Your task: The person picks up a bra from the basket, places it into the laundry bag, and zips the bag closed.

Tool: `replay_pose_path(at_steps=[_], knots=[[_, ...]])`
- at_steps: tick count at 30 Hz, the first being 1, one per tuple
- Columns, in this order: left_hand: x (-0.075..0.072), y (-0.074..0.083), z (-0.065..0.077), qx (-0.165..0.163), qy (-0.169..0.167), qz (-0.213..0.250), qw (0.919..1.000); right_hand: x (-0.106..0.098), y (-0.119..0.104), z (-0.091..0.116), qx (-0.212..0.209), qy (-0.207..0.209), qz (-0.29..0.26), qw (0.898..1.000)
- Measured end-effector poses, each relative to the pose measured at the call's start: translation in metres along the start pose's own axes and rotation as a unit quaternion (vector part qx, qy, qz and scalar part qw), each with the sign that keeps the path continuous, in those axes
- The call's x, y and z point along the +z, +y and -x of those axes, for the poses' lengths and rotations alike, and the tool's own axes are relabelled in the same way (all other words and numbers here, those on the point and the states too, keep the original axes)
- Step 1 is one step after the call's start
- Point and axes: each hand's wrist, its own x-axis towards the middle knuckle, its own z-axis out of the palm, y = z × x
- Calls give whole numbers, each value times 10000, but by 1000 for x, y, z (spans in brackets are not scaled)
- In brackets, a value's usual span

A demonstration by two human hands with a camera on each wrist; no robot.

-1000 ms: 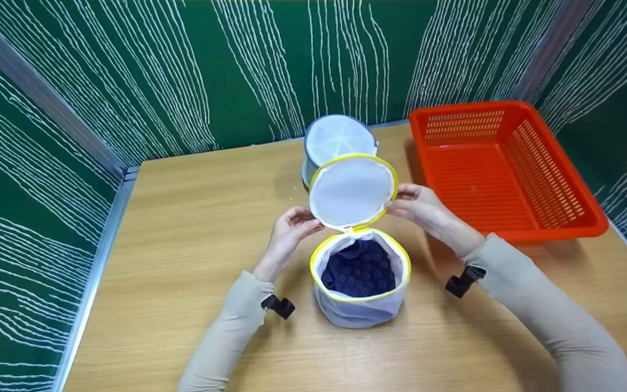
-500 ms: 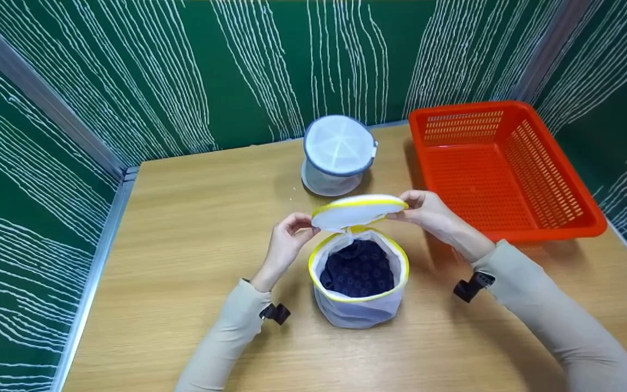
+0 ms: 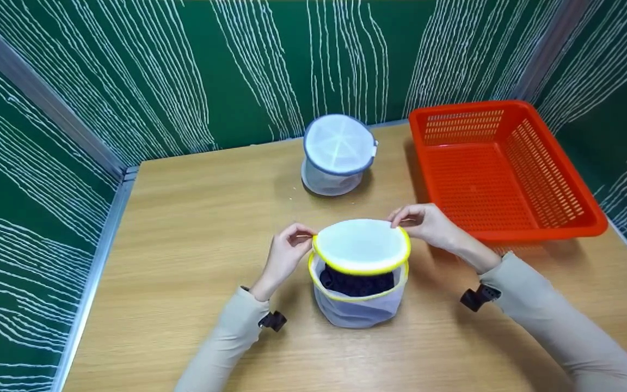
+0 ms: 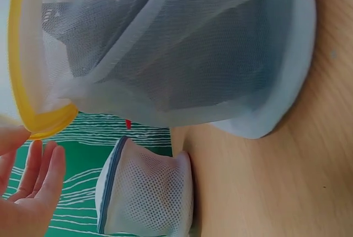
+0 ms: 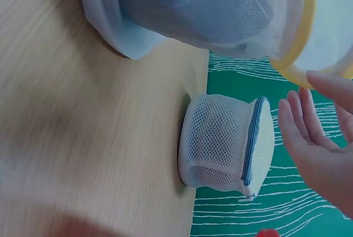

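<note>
A white mesh laundry bag (image 3: 360,313) with yellow trim stands upright on the table in front of me. Its round lid (image 3: 362,245) slopes over the opening, tipped down toward me, and a gap shows at the front. Dark patterned cloth (image 3: 360,284) lies inside and shows through the mesh in both wrist views. My left hand (image 3: 286,255) pinches the lid's left edge by the yellow trim (image 4: 19,66). On the opposite side, my right hand (image 3: 430,224) holds the lid's far right edge, thumb against the trim (image 5: 300,27) in the right wrist view.
Behind the bag stands a smaller mesh laundry bag (image 3: 338,147) with blue-grey trim, its lid down. An orange-red plastic basket (image 3: 474,235) sits at the right, near my right forearm. Green panels (image 3: 237,71) with white streaks border the wooden table (image 3: 199,228).
Both hands have brought the lid from standing upright behind the opening, forward and down over it. It now hides much of the dark cloth. The smaller bag is uncovered in the head view.
</note>
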Motion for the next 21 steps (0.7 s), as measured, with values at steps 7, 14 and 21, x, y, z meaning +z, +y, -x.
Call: replay_pose_path(at_steps=[7, 14, 21], knots=[[1, 17, 10, 115, -71, -72, 9999, 7, 3, 8, -741, -168, 652, 9950], [3, 21, 14, 232, -95, -223, 9994, 8, -10, 16, -302, -405, 1085, 9928], [5, 27, 13, -303, 42, -399, 9987, 3, -1, 11, 76, -437, 530, 9976]])
